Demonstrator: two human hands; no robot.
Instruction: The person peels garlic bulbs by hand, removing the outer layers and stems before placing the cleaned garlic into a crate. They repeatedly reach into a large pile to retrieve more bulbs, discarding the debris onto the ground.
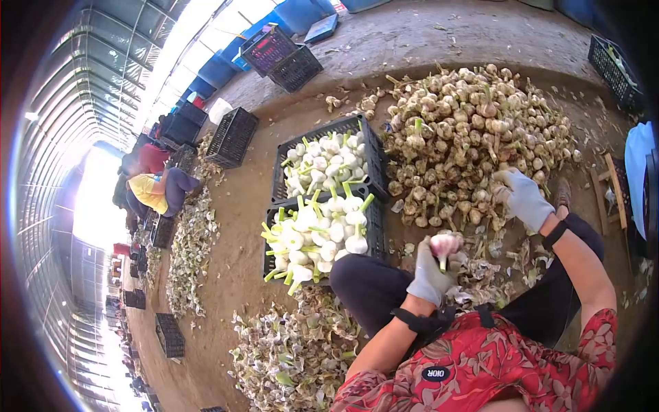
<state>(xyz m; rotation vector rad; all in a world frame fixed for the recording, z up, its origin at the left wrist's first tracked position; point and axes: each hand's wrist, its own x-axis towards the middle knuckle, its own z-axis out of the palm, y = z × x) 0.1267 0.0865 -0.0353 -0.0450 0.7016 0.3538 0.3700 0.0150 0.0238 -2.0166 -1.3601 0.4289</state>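
Note:
My left hand [430,275], in a pale work glove, is closed around a garlic bulb [446,244] with purplish skin and a short green stem, held above my lap. My right hand [526,200], also gloved, reaches out at the lower right edge of a large heap of untrimmed garlic [473,130]. Its fingers look apart, and I see nothing held in them. Left of my knee stand two black crates, the near crate [374,237] and the far crate [377,147], both filled with clean white bulbs bearing cut green stems.
Peeled garlic skins [292,350] lie in a pile at my left. Another black crate [233,137] stands farther left, near a seated person in a yellow shirt [147,192]. Stacked crates [295,69] sit at the back. A wooden frame [616,192] is at my right.

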